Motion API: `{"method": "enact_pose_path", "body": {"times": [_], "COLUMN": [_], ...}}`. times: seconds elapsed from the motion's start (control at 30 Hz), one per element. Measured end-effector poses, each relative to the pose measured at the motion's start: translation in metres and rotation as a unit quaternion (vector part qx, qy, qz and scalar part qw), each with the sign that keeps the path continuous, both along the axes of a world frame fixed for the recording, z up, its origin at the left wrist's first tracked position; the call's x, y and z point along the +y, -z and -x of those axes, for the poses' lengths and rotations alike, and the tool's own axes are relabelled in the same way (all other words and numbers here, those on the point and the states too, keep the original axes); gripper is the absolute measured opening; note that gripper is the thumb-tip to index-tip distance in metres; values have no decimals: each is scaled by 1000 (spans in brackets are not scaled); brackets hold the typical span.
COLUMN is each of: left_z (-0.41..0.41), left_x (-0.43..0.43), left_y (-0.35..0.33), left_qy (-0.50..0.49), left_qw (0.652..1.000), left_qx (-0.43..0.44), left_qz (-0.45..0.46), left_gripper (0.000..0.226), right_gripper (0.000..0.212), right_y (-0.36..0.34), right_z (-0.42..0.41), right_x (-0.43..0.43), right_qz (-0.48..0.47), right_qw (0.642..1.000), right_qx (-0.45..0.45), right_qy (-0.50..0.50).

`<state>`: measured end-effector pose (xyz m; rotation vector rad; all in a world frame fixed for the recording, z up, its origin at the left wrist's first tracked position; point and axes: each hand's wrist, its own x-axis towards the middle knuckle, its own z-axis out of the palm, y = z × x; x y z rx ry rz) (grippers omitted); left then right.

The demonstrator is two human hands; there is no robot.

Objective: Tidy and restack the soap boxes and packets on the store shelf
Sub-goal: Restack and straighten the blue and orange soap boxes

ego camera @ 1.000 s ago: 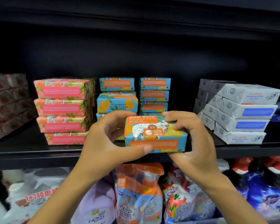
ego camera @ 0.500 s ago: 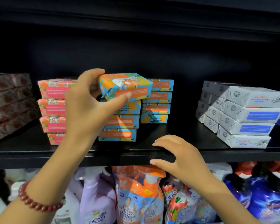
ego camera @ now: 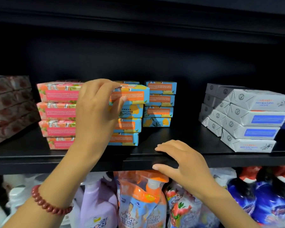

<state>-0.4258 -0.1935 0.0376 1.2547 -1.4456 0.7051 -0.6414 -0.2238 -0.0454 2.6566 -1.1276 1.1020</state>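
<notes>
Soap box (ego camera: 134, 94) is now landed atop the front stack (ego camera: 127, 125), gripped by the left hand (ego camera: 97, 109) alone; the right hand (ego camera: 181, 162) is laid relaxed on the shelf (ego camera: 56, 163) edge, so only release is left.

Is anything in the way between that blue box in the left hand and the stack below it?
Nothing visible: the blue box already sits on the blue stack, left hand holding it.

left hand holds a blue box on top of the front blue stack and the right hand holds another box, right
No: the right hand holds nothing; it rests on the shelf edge, as the head view shows. The left hand does grip a blue box atop the front blue stack.
</notes>
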Motion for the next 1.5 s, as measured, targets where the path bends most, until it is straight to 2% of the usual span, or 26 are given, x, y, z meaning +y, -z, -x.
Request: {"method": "enact_pose_path", "body": {"times": [0.1,0.23,0.37,0.47,0.53,0.63,0.7,0.8,1.0,1.1,1.2,1.27,1.5], "left_z": [1,-1,1,8,12,14,13,11,12,11,11,11,10], "left_x": [-1,3,14,16,14,11,10,10,9,9,8,9,11], "left_y": [0,7,33,63,76,83,82,81,80,80,80,80,80], "left_qy": [-1,-3,52,116,134,77,56,49,44,46,48,51,61], "left_qw": [1000,999,995,992,988,989,988,986,985,984,984,983,981], "left_qx": [-4,-8,-37,-38,-19,-50,-58,-58,-55,-57,-56,-54,-52], "left_qz": [9,43,79,8,-67,-117,-132,-148,-159,-161,-163,-165,-175], "left_gripper": [17,29,16,14,26,32,31,31,30,29,30,30,34], "right_gripper": [43,43,38,35,36,40,42,32,10,18,11,14,27], "right_y": [1,2,-3,-21,-37,-60,-73,-84,-86,-91,-94,-94,-88], "right_z": [0,1,1,0,-5,-17,-27,-39,-48,-49,-48,-49,-32], "right_x": [0,0,-1,-8,-20,-45,-63,-83,-93,-92,-95,-93,-79], "right_qz": [3,3,-35,-78,-36,37,65,71,64,71,102,113,252], "right_qw": [1000,1000,999,992,989,985,984,982,977,974,967,966,951], "right_qx": [1,1,-3,-93,-145,-161,-143,-83,-32,-15,-21,-27,-10], "right_qy": [3,5,-13,-43,-15,47,86,156,201,215,232,229,178]}}
